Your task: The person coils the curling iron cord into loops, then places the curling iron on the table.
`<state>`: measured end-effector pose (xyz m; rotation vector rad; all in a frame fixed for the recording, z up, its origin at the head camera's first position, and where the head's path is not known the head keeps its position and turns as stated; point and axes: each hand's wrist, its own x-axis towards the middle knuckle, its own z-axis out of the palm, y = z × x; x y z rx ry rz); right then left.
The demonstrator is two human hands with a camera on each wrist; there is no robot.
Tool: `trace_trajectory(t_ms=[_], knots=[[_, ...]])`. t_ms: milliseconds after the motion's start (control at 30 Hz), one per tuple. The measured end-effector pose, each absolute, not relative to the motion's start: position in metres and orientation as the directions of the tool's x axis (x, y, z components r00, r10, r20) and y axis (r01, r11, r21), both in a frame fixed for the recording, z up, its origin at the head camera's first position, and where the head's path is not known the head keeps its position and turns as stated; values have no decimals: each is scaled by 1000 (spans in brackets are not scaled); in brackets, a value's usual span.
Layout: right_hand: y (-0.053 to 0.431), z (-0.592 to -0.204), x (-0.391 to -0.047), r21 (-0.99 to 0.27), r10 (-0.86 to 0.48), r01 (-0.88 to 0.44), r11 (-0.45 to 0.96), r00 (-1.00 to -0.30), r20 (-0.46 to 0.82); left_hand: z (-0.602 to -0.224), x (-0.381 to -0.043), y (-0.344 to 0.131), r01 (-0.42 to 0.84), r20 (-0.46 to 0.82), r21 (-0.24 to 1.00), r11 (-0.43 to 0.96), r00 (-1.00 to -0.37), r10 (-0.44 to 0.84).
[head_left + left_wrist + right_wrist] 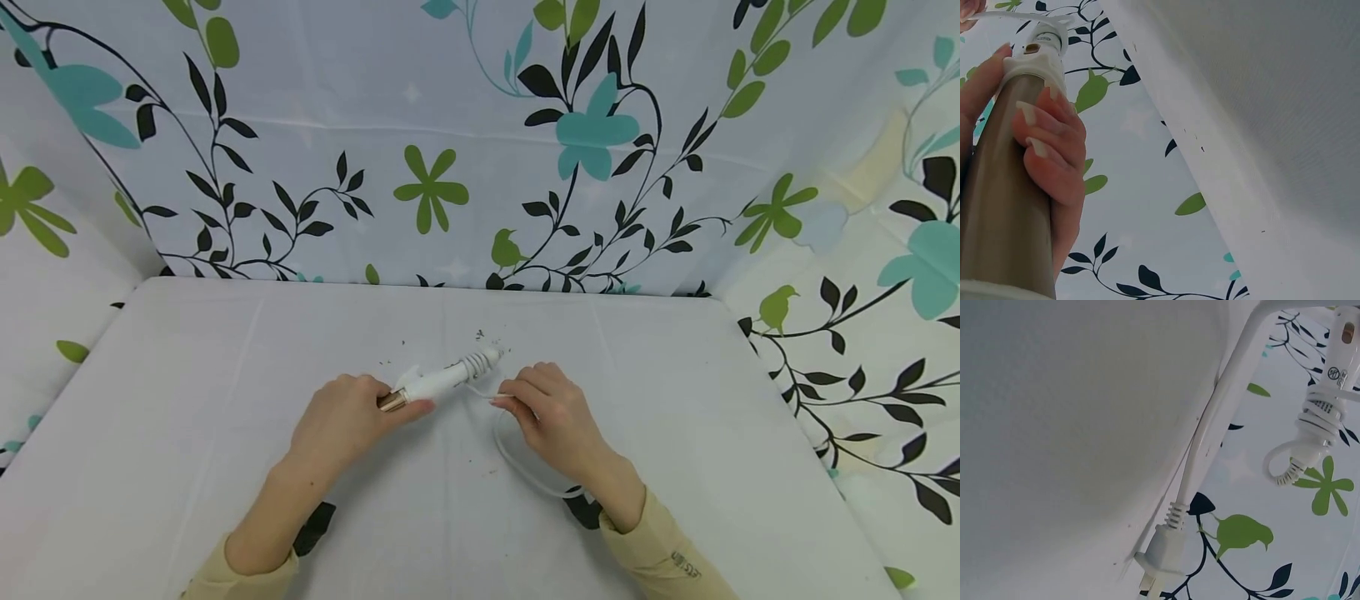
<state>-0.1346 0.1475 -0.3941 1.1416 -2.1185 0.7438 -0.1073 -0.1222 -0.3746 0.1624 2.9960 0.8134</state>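
A white curling iron [442, 382] with a gold barrel [1007, 200] is held above the table, its handle tilted up toward the far right. My left hand [341, 421] grips the barrel, fingers curled around it in the left wrist view. White cord [1321, 415] is wound in several turns about the handle's end. Between thumb and fingertips, my right hand [555, 417] pinches a loose length of that cord just beside the handle. From there the cord's free part [525, 475] loops down toward the right wrist, and its two-pronged plug [1163, 550] hangs in the right wrist view.
The table [187, 400] has a white cover. Small dark specks [480, 335] are scattered on it near the handle's end. Curtains [322, 100] printed with leaves, flowers and birds hang behind and at both sides. A black wrist piece [313, 529] shows below the left forearm.
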Motion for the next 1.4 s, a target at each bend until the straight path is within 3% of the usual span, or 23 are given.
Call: trace_trajectory(t_ms=[333, 833, 1233, 1400], knots=[[154, -388, -138, -128, -503, -849, 512, -418, 757, -377, -105, -118, 341, 173, 344, 875, -939, 298], [158, -384, -140, -149, -490, -834, 531, -445, 750, -377, -107, -115, 556, 296, 121, 822, -811, 505], [158, -382, -140, -195, -536, -834, 516, -492, 686, -377, -107, -114, 706, 448, -57, 706, -614, 650], [158, -382, -141, -228, -558, -847, 481, -496, 666, -378, -105, -112, 741, 467, -62, 669, -571, 676]])
